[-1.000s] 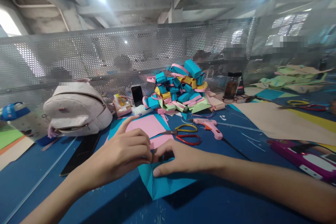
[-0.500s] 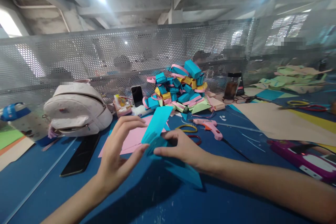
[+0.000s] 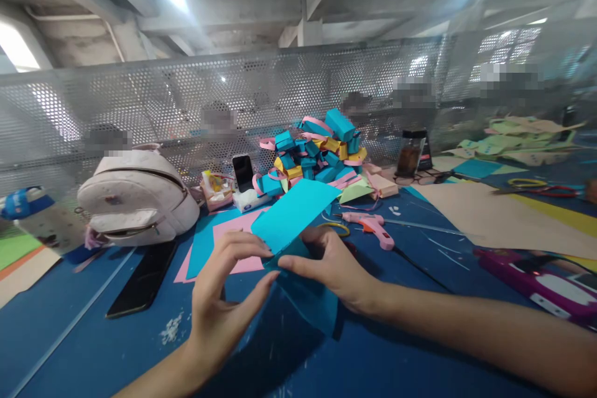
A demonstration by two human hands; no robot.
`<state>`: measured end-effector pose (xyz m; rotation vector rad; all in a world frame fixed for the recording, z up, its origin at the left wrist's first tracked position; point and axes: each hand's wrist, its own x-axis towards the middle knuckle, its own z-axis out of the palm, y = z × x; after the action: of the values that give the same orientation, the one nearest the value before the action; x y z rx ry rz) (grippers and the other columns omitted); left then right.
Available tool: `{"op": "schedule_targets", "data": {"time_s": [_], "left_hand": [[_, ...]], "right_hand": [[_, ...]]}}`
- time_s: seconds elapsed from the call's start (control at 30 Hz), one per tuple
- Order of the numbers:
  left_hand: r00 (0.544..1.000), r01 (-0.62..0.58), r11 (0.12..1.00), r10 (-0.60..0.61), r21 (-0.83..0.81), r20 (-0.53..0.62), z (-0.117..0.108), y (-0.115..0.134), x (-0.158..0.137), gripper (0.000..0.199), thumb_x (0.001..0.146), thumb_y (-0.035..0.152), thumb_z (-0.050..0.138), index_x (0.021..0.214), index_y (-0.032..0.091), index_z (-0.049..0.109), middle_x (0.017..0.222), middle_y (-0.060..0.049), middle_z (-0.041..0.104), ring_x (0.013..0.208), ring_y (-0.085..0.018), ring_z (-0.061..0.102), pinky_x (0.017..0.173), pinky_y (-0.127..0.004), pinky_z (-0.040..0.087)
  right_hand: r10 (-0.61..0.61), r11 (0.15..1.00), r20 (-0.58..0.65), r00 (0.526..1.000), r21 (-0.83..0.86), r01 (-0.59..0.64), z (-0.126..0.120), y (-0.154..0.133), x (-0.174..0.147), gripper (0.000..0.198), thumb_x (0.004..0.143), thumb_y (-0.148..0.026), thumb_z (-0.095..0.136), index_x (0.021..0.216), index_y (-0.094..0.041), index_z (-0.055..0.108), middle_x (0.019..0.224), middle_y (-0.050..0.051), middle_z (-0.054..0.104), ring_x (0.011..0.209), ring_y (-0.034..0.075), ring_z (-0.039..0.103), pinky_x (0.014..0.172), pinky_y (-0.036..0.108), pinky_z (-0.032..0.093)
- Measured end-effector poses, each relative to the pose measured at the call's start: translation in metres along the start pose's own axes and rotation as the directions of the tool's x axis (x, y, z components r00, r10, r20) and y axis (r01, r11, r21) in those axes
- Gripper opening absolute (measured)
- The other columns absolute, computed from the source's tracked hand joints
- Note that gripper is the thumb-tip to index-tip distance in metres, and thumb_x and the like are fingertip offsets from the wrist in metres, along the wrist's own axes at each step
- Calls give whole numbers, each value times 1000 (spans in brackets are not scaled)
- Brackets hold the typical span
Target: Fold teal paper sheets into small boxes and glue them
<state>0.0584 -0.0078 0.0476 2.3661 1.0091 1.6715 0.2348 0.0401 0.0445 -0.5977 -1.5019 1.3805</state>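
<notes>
A folded piece of bright blue paper [image 3: 296, 211] is held up over the table, its broad upper flap slanting back and right and a darker part hanging below. My right hand [image 3: 333, 264] grips it at the middle, thumb in front and the other fingers partly hidden behind. At the paper's left corner, my left hand [image 3: 228, 298] has its thumb and fingertips close together on the edge. Beneath and behind lie a pink sheet [image 3: 249, 264] and a flat blue sheet [image 3: 203, 245].
Behind stands a heap of blue, yellow and pink paper pieces [image 3: 321, 155]. A pink glue gun [image 3: 370, 224] and yellow-handled scissors [image 3: 342, 228] lie right of the paper. Left are a black phone [image 3: 142, 280], a white backpack [image 3: 140, 196] and a bottle [image 3: 51, 224]. A purple device [image 3: 532, 283] lies right.
The blue paper has turned, so its upper flap now spreads broadly to the right. My left fingers have come in to its left corner; my right hand keeps its grip.
</notes>
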Motion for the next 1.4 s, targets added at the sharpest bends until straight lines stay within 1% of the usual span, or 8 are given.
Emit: {"op": "schedule_targets", "data": {"time_s": [0.2, 0.37, 0.5, 0.7, 0.83, 1.03, 1.2, 1.4], "left_hand": [[1000, 14, 1000, -14, -28, -19, 0, 2, -1, 27, 81, 5, 70, 100, 21, 62, 97, -4, 61, 96, -19, 59, 85, -35, 47], [999, 26, 998, -27, -50, -20, 1, 2, 0, 24, 81, 5, 69, 98, 21, 62, 94, -3, 61, 94, -19, 59, 83, -35, 48], [999, 44, 997, -46, -59, -20, 2, 3, 0, 22, 82, 6, 68, 96, 21, 61, 93, -3, 61, 93, -19, 59, 81, -35, 48], [998, 57, 996, -58, -67, -16, 2, 2, 0, 22, 82, 4, 67, 95, 21, 60, 93, -4, 60, 94, -19, 58, 81, -34, 47], [997, 73, 994, -75, -80, -11, 2, 0, 0, 21, 82, 5, 67, 94, 21, 59, 94, -4, 60, 94, -19, 58, 80, -34, 47], [996, 81, 993, -83, -80, -15, 2, 0, 0, 20, 82, 6, 67, 92, 22, 58, 93, -3, 60, 93, -19, 59, 80, -33, 46], [994, 104, 991, -106, -87, -13, 1, 1, -1, 19, 83, 7, 67, 90, 21, 57, 94, -3, 59, 93, -19, 58, 80, -32, 46], [994, 104, 990, -105, -97, -5, 2, 0, 0, 19, 83, 7, 67, 90, 21, 56, 94, -3, 59, 93, -18, 58, 81, -33, 45]], "right_hand": [[35, 999, -40, 999, -14, -35, 2, -3, -3, 28, 63, -39, 81, 67, -20, 60, 70, -1, 60, 72, 16, 54, 64, 27, 45], [40, 994, -166, 985, -93, -57, 3, -1, -4, 37, 55, -43, 85, 71, -22, 58, 74, -1, 57, 76, 18, 54, 70, 31, 45], [41, 994, -131, 991, -99, -54, 3, 0, -5, 36, 58, -47, 83, 70, -22, 59, 74, 0, 58, 76, 19, 54, 70, 33, 45], [27, 996, -127, 991, -83, -38, 3, 1, -4, 35, 59, -44, 83, 73, -22, 60, 76, 0, 61, 79, 19, 57, 74, 33, 46], [40, 993, -158, 987, -107, -58, 2, 2, -4, 38, 57, -45, 84, 76, -22, 60, 79, 0, 61, 81, 20, 57, 76, 34, 46], [24, 995, -126, 992, -91, -36, 3, 3, -4, 36, 59, -46, 83, 73, -22, 60, 78, 0, 62, 81, 20, 57, 74, 33, 46], [34, 993, -172, 985, -105, -52, 2, 3, -4, 38, 57, -45, 84, 76, -22, 61, 80, 1, 62, 81, 21, 57, 75, 34, 46], [23, 998, -97, 995, -61, -29, 2, 0, -3, 32, 61, -44, 82, 71, -22, 62, 76, 0, 63, 79, 19, 57, 73, 33, 47]]}}
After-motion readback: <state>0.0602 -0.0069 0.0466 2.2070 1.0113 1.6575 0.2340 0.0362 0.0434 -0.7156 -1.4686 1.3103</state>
